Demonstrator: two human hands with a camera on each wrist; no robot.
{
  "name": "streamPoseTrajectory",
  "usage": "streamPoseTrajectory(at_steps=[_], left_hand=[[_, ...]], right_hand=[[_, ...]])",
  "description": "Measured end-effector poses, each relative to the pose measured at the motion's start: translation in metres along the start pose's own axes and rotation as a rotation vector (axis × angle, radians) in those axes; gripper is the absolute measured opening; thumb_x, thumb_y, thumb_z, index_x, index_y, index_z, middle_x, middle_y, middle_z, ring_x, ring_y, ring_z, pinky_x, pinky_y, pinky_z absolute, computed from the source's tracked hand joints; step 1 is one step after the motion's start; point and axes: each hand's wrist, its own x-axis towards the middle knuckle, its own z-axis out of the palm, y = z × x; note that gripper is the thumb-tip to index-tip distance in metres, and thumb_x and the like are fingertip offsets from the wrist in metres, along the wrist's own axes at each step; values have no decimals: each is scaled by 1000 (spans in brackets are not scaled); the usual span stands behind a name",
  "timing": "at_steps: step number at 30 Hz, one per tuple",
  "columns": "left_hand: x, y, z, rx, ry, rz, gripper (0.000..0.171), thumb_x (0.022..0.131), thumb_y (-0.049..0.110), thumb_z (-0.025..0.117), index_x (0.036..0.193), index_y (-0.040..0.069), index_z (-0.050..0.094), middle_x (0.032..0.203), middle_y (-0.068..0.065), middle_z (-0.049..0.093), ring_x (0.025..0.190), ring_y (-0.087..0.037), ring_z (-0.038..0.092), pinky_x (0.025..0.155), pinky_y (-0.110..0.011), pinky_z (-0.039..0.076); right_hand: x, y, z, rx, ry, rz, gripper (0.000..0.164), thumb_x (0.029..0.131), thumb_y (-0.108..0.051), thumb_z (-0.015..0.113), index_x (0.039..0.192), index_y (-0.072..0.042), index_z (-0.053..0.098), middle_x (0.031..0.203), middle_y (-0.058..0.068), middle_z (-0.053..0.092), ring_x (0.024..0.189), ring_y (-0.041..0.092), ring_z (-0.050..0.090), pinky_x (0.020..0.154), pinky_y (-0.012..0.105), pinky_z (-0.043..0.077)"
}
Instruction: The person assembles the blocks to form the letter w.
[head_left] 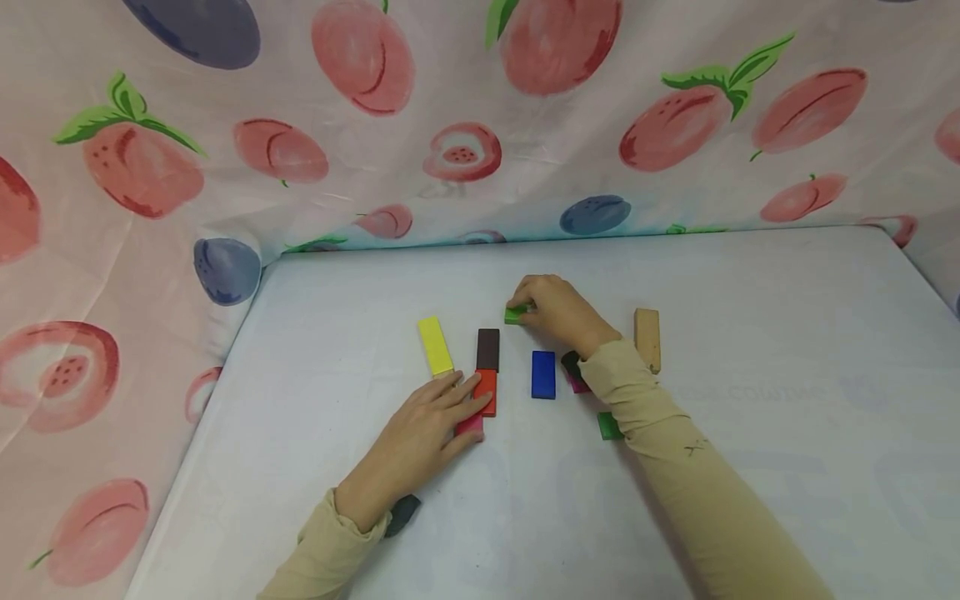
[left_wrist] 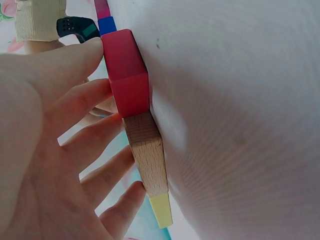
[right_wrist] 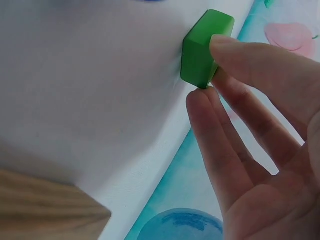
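My left hand [head_left: 427, 429] lies over a line of blocks with its fingers extended. In the left wrist view, its fingertips touch the sides of a pinkish-red block [left_wrist: 127, 65] and a plain wooden block [left_wrist: 150, 160]; a yellow block [head_left: 435, 346] continues that line. Under its fingers in the head view is a red block [head_left: 487, 393], end to end with a dark brown block [head_left: 488, 349]. Farther back, my right hand [head_left: 562, 312] pinches a green block [right_wrist: 207, 47] between thumb and fingers, near the table surface.
A blue block [head_left: 543, 375] stands apart, right of the red one. Beside the right sleeve are a magenta block [head_left: 580, 386], a second green block [head_left: 609, 426] and another wooden block [head_left: 647, 340]. Fruit-print cloth [head_left: 360, 175] hangs behind the white table [head_left: 540, 525].
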Motion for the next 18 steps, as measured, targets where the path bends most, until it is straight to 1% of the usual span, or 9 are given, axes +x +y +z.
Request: streamPoseTrajectory(at_steps=[4,11,18], left_hand=[[0,0,0,4,-1,2,47,94,38,67,136,17,63,152,-4,47,144,-29,39,118,-45,33],[0,0,0,-6,10,16,48,94,37,68,136,16,63,151,-8,48,143,-32,39,118,-47,33],[0,0,0,-10,9,13,47,94,38,67,136,16,63,152,-6,47,144,-31,39,118,-47,32]], right_hand=[[1,0,1,8,-9,-3,27,88,2,71,115,0,73,117,13,69,113,30,63,100,42,51],[4,-3,2,-7,-19,-42,25,88,1,71,113,0,74,115,13,70,111,30,64,99,41,52],[6,-6,5,-8,-32,-43,23,88,1,71,112,-2,75,114,11,71,112,29,64,101,41,51]])
